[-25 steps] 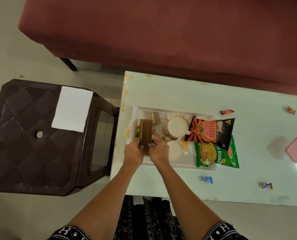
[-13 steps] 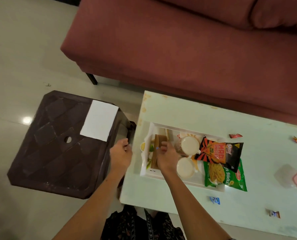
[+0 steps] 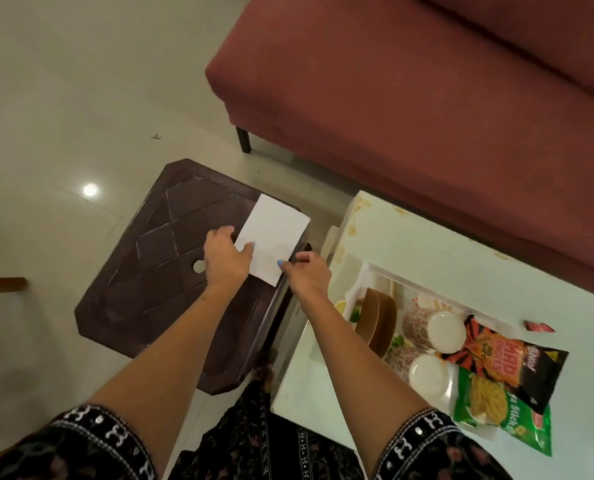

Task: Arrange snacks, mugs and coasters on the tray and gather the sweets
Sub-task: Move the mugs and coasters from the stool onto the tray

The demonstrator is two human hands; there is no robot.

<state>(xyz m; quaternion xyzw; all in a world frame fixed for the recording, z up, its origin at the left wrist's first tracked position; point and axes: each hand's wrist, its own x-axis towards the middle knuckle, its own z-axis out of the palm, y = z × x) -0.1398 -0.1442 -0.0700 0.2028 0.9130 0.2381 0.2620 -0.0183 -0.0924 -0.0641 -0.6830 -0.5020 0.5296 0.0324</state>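
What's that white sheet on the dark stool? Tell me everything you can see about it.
The white sheet is a plain, blank rectangle that looks like paper or a folded napkin. It lies flat on the dark brown plastic stool, near the corner closest to the table and turned at an angle. The left hand rests on its left edge, and the right hand touches its lower right edge.

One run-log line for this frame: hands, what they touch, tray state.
left hand: on white paper sheet | right hand: pinching sheet edge | sheet: on dark brown plastic stool | white tray: mugs, coasters, snack packets loaded
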